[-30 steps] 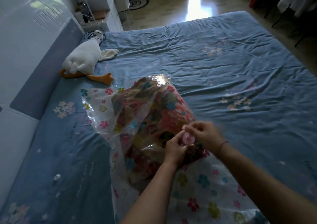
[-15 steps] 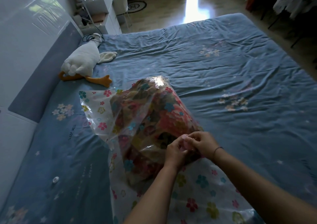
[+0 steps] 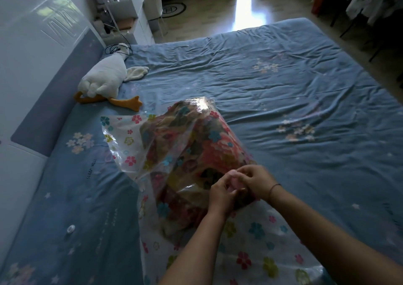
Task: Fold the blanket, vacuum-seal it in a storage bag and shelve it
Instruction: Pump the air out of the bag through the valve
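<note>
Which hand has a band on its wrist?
The right hand: a thin dark band circles its wrist, while the left hand has a bare wrist. Both hold the pink valve cap.

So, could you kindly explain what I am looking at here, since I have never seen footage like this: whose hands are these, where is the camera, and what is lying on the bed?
There is no machine here. A person works with bare hands, and the single picture comes from a wide-angle camera worn on their head, looking forward and down.

The left hand and the right hand meet over a small pink round piece on the bag, probably its air valve, and both pinch it.

The storage bag is clear plastic printed with flowers. It lies on a bed with a blue sheet. Inside it is the folded floral blanket, bulging upward. Further back on the left lies a white plush goose with orange feet.
</note>
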`<state>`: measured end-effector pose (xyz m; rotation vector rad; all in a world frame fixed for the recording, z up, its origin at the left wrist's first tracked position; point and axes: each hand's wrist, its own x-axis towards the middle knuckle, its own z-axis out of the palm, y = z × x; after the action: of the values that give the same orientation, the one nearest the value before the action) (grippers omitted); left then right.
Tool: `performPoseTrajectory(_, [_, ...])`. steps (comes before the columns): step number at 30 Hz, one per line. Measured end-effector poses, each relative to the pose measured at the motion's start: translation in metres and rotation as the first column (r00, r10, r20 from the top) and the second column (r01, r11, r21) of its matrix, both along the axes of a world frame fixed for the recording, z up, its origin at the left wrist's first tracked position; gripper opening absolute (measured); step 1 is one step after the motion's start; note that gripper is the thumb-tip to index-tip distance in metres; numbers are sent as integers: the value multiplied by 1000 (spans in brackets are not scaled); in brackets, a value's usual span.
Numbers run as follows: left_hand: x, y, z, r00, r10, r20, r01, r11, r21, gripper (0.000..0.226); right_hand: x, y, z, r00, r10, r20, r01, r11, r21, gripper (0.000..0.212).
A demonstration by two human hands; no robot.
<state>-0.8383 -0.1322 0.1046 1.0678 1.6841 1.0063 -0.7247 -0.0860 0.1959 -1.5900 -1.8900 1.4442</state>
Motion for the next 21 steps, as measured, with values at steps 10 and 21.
performPoseTrajectory(10, [-7, 3, 8, 1000, 2, 20, -1, 1000, -24, 51, 3, 10, 29, 980, 25, -196, -4, 994, 106, 12])
performPoseTrajectory(21, [-11, 6, 13, 1000, 10, 21, -10, 1000, -29, 56, 11, 17, 78, 841, 9, -541, 14, 999, 38, 20])
